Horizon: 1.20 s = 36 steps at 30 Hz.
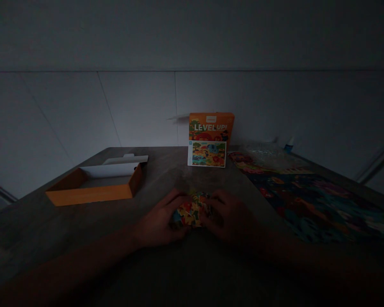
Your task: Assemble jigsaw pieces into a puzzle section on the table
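The scene is very dark. A small heap of colourful jigsaw pieces [192, 209] lies on the grey table [166, 170] near its middle. My left hand [160, 219] cups the heap from the left with curled fingers. From the right, my right hand [232, 215] presses against the same heap, fingers bent around it. Both hands rest on the tabletop.
An open orange box tray [92, 187] sits to the left. At the back an orange "LEVEL UP!" box [211, 125] stands upright with a picture card [207, 154] leaning on it. A finished colourful puzzle [316, 204] and a clear plastic bag [269, 155] lie to the right.
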Each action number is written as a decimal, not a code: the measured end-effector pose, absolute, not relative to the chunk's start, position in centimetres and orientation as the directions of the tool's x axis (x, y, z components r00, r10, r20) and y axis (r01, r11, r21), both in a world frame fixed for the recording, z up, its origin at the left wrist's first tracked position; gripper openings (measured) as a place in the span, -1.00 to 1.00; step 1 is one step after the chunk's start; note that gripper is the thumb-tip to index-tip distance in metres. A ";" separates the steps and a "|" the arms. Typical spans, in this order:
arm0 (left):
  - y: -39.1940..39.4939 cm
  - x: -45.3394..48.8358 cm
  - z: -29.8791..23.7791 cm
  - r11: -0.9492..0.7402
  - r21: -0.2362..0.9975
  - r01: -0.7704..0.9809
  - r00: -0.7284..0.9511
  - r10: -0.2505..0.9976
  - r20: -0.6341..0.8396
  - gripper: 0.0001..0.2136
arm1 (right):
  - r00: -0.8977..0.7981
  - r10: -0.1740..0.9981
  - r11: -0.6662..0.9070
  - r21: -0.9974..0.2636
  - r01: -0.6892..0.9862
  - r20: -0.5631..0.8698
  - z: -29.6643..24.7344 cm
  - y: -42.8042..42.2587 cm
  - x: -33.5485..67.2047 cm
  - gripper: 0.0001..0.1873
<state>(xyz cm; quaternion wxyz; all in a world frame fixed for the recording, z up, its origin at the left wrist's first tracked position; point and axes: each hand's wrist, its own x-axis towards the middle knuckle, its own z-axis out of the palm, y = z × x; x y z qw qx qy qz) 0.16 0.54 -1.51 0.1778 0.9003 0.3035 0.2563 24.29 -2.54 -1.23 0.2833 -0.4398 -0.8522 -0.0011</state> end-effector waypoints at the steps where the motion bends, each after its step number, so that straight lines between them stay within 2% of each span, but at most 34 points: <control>1: 0.5 0.2 -1.5 -0.753 0.472 0.459 0.674 0.641 0.367 -0.49 | -0.467 0.739 0.628 -0.246 0.738 0.486 -1.3 -2.5 24.3 -0.61; 7: 0.5 0.2 -1.6 -0.741 0.480 0.470 0.630 0.662 0.406 -0.46 | -0.491 0.741 0.656 -0.339 0.674 0.458 -1.6 -2.2 24.3 -0.51; 12: 0.4 0.1 -1.5 -0.733 0.509 0.450 0.598 0.671 0.438 -0.37 | -0.464 0.791 0.607 -0.421 0.674 0.398 -2.4 -1.8 24.4 -0.23; 14: 0.3 0.1 -1.5 -0.741 0.508 0.439 0.602 0.662 0.447 -0.34 | -0.462 0.808 0.588 -0.446 0.675 0.366 -2.6 -1.6 24.4 -0.18; 17: 0.3 0.0 -1.4 -0.744 0.506 0.437 0.600 0.660 0.452 -0.32 | -0.445 0.822 0.569 -0.497 0.655 0.355 -2.6 -1.6 24.5 -0.26; 23: 0.4 -0.1 -1.5 -0.749 0.512 0.421 0.586 0.656 0.476 -0.30 | -0.384 0.817 0.576 -0.565 0.591 0.430 -2.0 -1.6 24.2 -0.52; 28: 0.4 -0.1 -1.5 -0.766 0.499 0.406 0.586 0.637 0.501 -0.32 | -0.346 0.833 0.551 -0.582 0.598 0.432 -1.7 -1.6 24.1 -0.59; 30: 0.4 -0.1 -1.5 -0.766 0.489 0.417 0.577 0.638 0.509 -0.33 | -0.333 0.838 0.541 -0.581 0.608 0.433 -1.9 -1.6 24.2 -0.55; 34: 0.4 -0.1 -1.6 -0.758 0.493 0.427 0.575 0.649 0.498 -0.35 | -0.396 0.827 0.559 -0.516 0.649 0.399 -2.5 -1.5 24.4 -0.29; 36: 0.4 0.0 -1.5 -0.751 0.496 0.436 0.584 0.655 0.479 -0.37 | -0.423 0.828 0.560 -0.483 0.674 0.369 -2.7 -1.5 24.4 -0.25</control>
